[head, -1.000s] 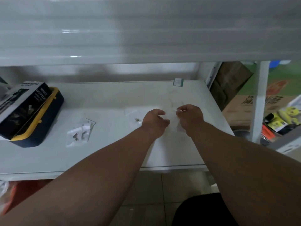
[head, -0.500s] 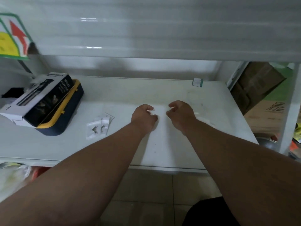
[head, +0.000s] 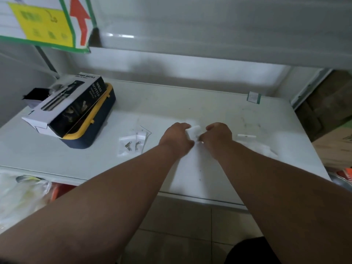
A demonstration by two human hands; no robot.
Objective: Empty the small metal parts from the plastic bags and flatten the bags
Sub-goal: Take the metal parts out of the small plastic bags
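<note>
both the left hand [head: 176, 137] and right hand [head: 217, 137] pinch a small plastic bag [head: 194, 130] just above the worktop [head: 209, 107]. tipped carelessly, its metal part could bounce off the edge; two full bags [head: 131, 143] wait nearby.

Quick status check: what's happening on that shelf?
Left hand and right hand both pinch one small bag. Two filled bags wait left. Nothing blocking.

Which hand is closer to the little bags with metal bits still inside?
Left. The left hand sits just right of the unopened bags; the right hand is farther right, beyond it.
</note>
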